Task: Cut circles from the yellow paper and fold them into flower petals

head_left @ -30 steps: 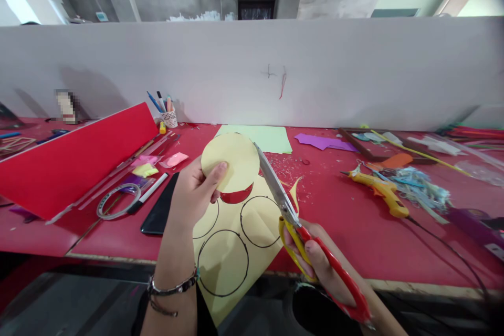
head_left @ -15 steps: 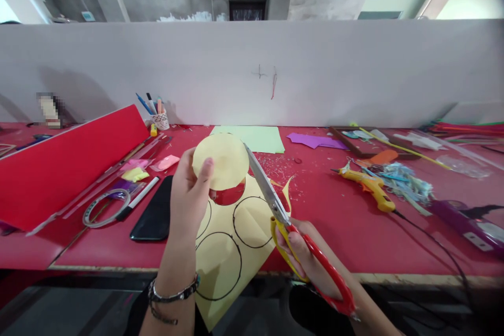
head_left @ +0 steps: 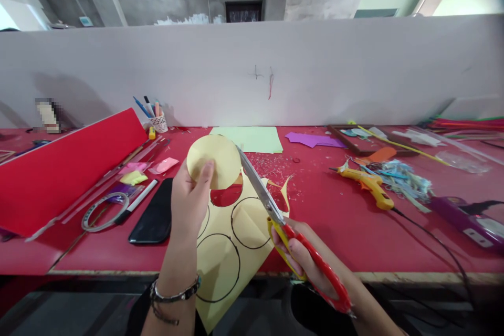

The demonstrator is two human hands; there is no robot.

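Note:
Between the thumb and fingers of my left hand [head_left: 193, 189] is a pale yellow paper disc [head_left: 214, 160], raised above the table. My right hand [head_left: 301, 252] is wrapped round the red and yellow handles of large scissors [head_left: 262, 189]. The scissors' blades look closed, with the tip at the disc's right edge. Below both hands lies a yellow paper sheet [head_left: 220, 268] with black circles drawn on it and a round hole near its top. The sheet hangs over the table's front edge. Thin curled yellow strips lie at its upper right.
On the red table [head_left: 315, 231], a black phone [head_left: 151, 215], tape roll [head_left: 105, 212] and red board [head_left: 71, 168] are at left. Pale green paper [head_left: 248, 139] and purple paper [head_left: 315, 140] lie behind. A yellow glue gun [head_left: 366, 184] with a cord is at right.
The disc and my left hand have shifted slightly left. The scissors have moved slightly left with my right hand, their tip still beside the disc. The camera view has shifted a little.

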